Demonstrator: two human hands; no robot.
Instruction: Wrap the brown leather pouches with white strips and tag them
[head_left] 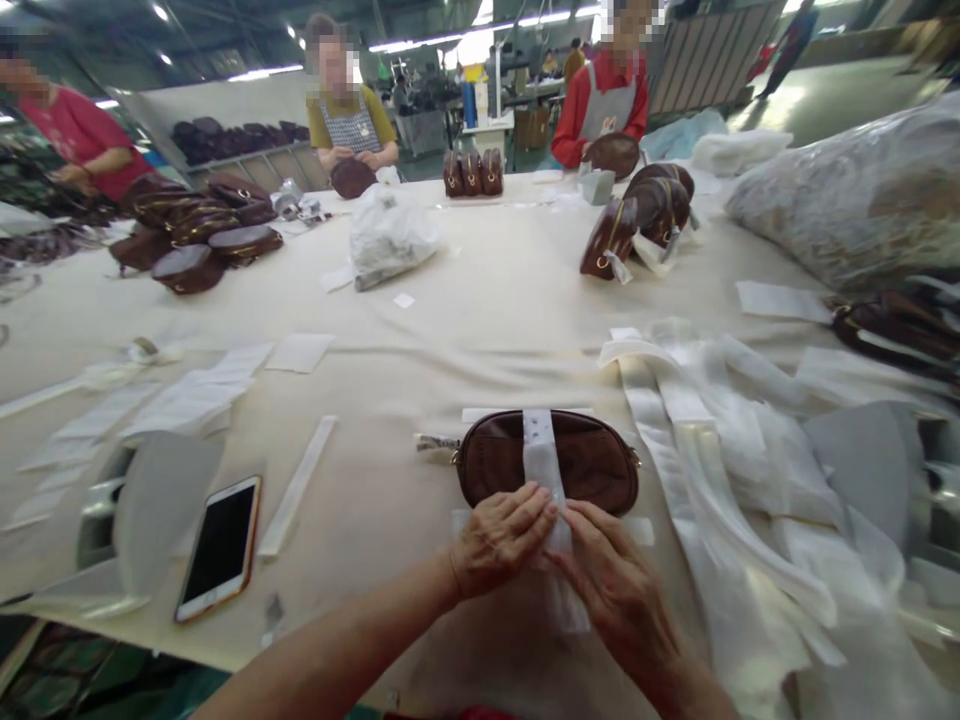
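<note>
A small brown oval leather bag (592, 460) lies flat on the cream table (465, 300) right in front of me. A white paper strip (543, 455) runs across its middle from back to front. My left hand (499, 540) and my right hand (611, 580) meet at the bag's near edge. The fingertips of both pinch the near end of the strip, fingers pressed together.
A phone (220, 547) lies face up at the near left beside loose white strips (296, 500). A heap of white strips and wrapping (750, 480) fills the right. Brown bags (637, 215) and a plastic bag (386, 235) sit farther back. Three other people work at the far edge.
</note>
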